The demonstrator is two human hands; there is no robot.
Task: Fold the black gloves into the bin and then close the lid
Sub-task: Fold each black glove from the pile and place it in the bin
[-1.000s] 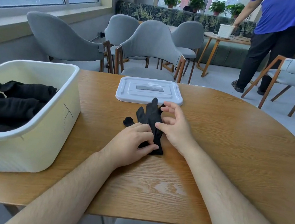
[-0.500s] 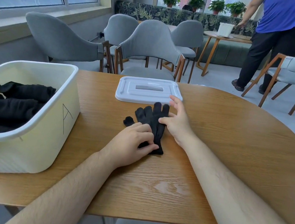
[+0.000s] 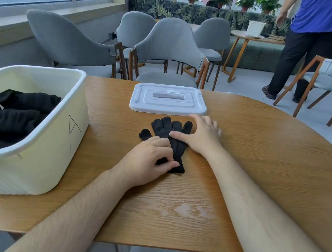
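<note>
A black glove (image 3: 166, 129) lies flat on the wooden table (image 3: 261, 158), fingers pointing away from me. My left hand (image 3: 148, 161) rests on its cuff end, fingers curled and thumb pinching the fabric near the cuff. My right hand (image 3: 201, 134) lies flat beside and partly on the glove's fingers, its thumb pressing the palm area. The cream bin (image 3: 55, 133) marked "A" stands at the left with several folded black gloves (image 3: 16, 111) inside. The white lid (image 3: 168, 100) lies flat just beyond the glove.
Grey chairs (image 3: 170, 49) stand along the table's far edge. A person in a blue shirt (image 3: 318, 39) stands at the back right near a small round table. Another chair is at the right.
My right hand has let the glove's fingers down and moved forward, now lying flat. The glove's fingers are spread out on the table. My left hand has stayed on the cuff.
</note>
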